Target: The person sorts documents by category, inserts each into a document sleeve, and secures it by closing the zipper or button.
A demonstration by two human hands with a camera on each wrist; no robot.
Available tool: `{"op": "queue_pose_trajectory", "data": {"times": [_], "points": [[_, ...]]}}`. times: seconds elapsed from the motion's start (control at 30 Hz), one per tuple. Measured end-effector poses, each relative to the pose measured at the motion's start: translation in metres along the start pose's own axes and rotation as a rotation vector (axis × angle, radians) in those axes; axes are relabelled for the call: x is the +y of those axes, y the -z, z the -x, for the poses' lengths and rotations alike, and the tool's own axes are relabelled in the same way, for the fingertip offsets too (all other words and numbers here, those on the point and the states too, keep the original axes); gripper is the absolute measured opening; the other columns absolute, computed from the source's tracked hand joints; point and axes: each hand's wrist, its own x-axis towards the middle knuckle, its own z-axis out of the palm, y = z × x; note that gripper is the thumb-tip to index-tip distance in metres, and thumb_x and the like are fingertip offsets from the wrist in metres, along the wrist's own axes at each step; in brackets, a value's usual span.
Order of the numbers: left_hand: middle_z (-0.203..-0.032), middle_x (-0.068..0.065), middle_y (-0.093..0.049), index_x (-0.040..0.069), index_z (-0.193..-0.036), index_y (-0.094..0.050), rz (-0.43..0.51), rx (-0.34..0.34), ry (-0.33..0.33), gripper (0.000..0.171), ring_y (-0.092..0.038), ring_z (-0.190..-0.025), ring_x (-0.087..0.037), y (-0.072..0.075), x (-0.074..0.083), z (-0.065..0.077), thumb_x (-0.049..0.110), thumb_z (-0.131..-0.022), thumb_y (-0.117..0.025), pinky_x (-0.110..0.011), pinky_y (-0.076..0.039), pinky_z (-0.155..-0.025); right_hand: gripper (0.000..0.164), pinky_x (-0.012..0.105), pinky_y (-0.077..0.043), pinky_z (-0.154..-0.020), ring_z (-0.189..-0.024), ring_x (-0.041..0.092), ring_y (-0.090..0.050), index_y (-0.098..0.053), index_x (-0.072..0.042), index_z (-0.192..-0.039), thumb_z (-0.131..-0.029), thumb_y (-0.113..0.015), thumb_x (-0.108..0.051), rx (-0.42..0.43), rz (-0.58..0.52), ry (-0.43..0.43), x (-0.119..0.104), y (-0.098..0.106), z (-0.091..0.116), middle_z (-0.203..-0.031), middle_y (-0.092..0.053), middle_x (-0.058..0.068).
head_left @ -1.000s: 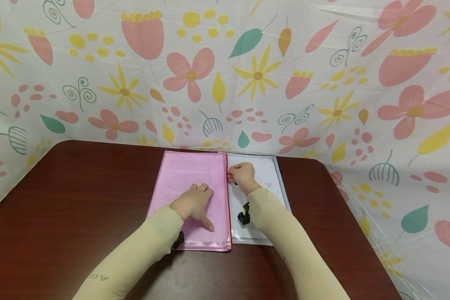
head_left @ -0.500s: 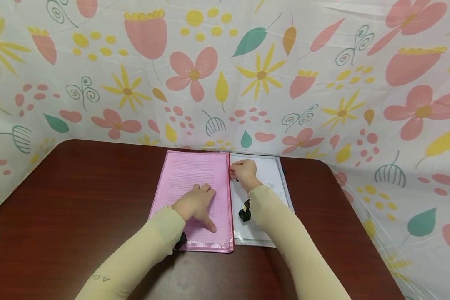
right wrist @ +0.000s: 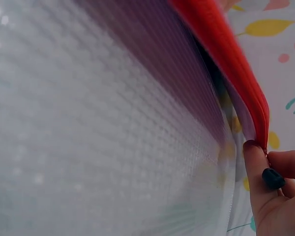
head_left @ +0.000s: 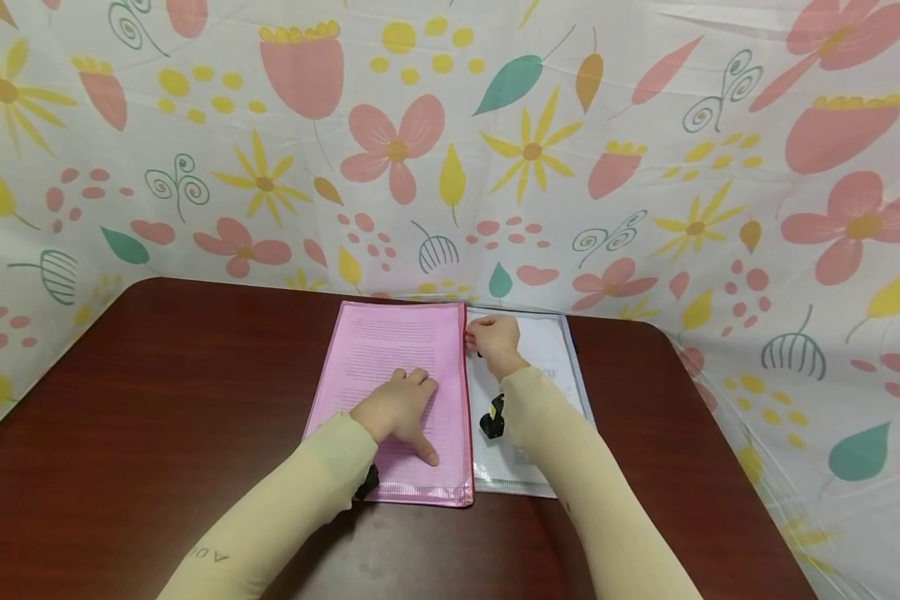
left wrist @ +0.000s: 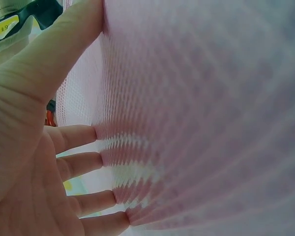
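Note:
A pink zip document pouch point(head_left: 378, 333) with printed pages inside lies on the table. My left hand point(head_left: 403, 408) rests on it with fingers and thumb spread; in the left wrist view the fingertips point(left wrist: 108, 160) touch its mesh surface. A red zipper point(right wrist: 248, 83) runs along the pouch's right edge. Near the far end of that edge my right hand point(head_left: 495, 337) pinches the zipper's end between thumb and finger, with the pull itself mostly hidden. A small dark piece point(right wrist: 273, 178) shows at those fingers. A white zip document pouch point(head_left: 547, 350) lies under my right hand and forearm.
The dark red-brown table point(head_left: 195, 400) reaches back to a flower-printed cloth point(head_left: 615, 108) hanging behind and at the sides. A black wrist camera point(head_left: 492, 417) sits by the right cuff, above the white pouch. Another black device point(head_left: 367, 482) shows under the left cuff.
My right hand has slid slightly away from me along the zipper edge, toward the pouch's far corner. My left hand keeps its place, and the whole head view has shifted a little.

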Motion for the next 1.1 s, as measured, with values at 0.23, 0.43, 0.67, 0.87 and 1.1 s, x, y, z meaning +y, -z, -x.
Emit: {"op": "queue_pose_trajectory", "data": {"times": [0.23, 0.43, 0.67, 0.87, 1.1], "points": [[-0.148, -0.010, -0.035, 0.009, -0.142, -0.040, 0.003, 0.007, 0.004, 0.121, -0.036, -0.130, -0.036, -0.001, -0.001, -0.001, 0.061, -0.043, -0.086, -0.047, -0.041, -0.103, 0.019, 0.024, -0.057, -0.063, -0.062, 0.010, -0.064, -0.067, 0.007, -0.103, -0.088, -0.061, -0.003, -0.003, 0.006, 0.014, -0.005, -0.001, -0.001, -0.088, -0.069, 0.018], [-0.148, -0.010, -0.035, 0.009, -0.142, -0.039, 0.007, 0.006, 0.004, 0.122, -0.036, -0.130, -0.035, -0.002, -0.001, -0.002, 0.062, -0.042, -0.086, -0.046, -0.041, -0.104, 0.019, 0.024, -0.057, -0.066, -0.066, 0.011, -0.065, -0.067, 0.005, -0.105, -0.090, -0.060, -0.006, -0.006, 0.037, 0.017, -0.008, 0.000, -0.005, -0.090, -0.068, 0.017], [-0.150, -0.009, -0.033, 0.010, -0.143, -0.038, 0.014, 0.006, -0.001, 0.123, -0.035, -0.131, -0.035, -0.004, -0.001, -0.002, 0.062, -0.043, -0.086, -0.045, -0.040, -0.105, 0.021, 0.023, -0.057, -0.065, -0.066, 0.011, -0.065, -0.066, 0.006, -0.106, -0.089, -0.061, -0.005, -0.001, -0.006, 0.033, -0.015, 0.000, -0.010, -0.090, -0.068, 0.018], [-0.149, -0.010, -0.033, 0.009, -0.143, -0.038, 0.022, 0.019, -0.010, 0.122, -0.035, -0.131, -0.035, -0.003, -0.002, -0.002, 0.061, -0.044, -0.086, -0.046, -0.039, -0.105, 0.018, 0.022, -0.057, -0.064, -0.065, 0.011, -0.064, -0.067, 0.006, -0.101, -0.088, -0.063, -0.005, 0.008, -0.001, 0.065, -0.020, -0.001, -0.013, -0.087, -0.066, 0.015], [-0.150, -0.010, -0.033, 0.009, -0.144, -0.038, 0.019, 0.019, -0.008, 0.122, -0.034, -0.132, -0.036, -0.004, -0.004, -0.001, 0.061, -0.044, -0.086, -0.046, -0.039, -0.105, 0.020, 0.024, -0.057, -0.067, -0.072, 0.016, -0.066, -0.066, 0.005, -0.104, -0.089, -0.062, -0.006, 0.000, -0.002, 0.072, -0.025, -0.003, -0.013, -0.094, -0.068, 0.019]]}}
